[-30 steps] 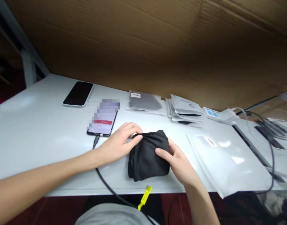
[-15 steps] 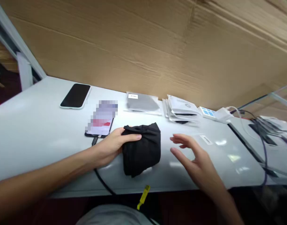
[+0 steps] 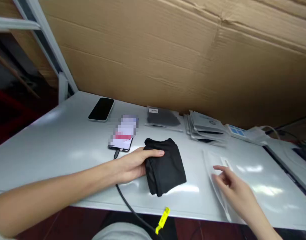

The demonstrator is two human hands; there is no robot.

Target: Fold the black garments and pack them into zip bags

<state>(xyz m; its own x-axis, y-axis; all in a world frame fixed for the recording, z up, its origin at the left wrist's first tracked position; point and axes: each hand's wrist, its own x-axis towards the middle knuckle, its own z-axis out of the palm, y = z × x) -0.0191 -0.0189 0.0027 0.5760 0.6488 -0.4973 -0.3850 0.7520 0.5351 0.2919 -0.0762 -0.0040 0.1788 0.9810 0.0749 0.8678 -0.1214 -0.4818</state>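
Folded black cloth point(image 3: 167, 166) is held in my left hand point(image 3: 135, 165), the thumb lying on top and the other fingers hidden beneath it. To the right, my right hand point(image 3: 234, 190) is over a clear plastic bag point(image 3: 214, 176) that lies on the white table point(image 3: 55, 153). Its thumb and index finger are slightly apart at the bag, and I cannot make out whether they touch it. A small white label point(image 3: 225, 162) shows just beyond these fingers.
Behind the cloth are a bagged dark item point(image 3: 162, 117) and a stack of bagged items point(image 3: 207, 128). A lit phone point(image 3: 123, 133) on a black cable point(image 3: 128, 203) and a dark-screened phone point(image 3: 101, 109) lie left. Cardboard point(image 3: 143, 53) stands behind; a yellow tag point(image 3: 163, 220) hangs at the front.
My right hand has moved right, away from the cloth, to the clear bag. The cloth in my left hand now looks flatter and more squarely folded. The camera view has shifted.
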